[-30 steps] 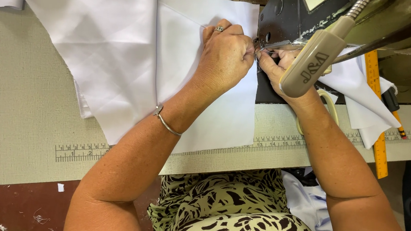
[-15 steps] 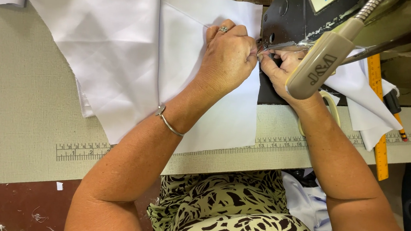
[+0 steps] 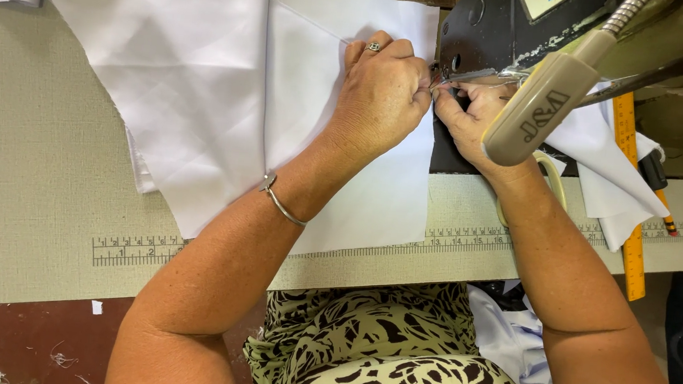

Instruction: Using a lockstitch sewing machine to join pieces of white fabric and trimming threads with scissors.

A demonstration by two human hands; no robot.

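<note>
Your left hand (image 3: 383, 89) pins the white cloth (image 3: 203, 81) flat with curled fingers while your right hand (image 3: 467, 116) pinches its edge at the needle, keeping it taut.

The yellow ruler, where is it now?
In the head view the yellow ruler lies on the right side of the table, beside the white cloth pieces and past the right hand, under the sewing machine.
</note>
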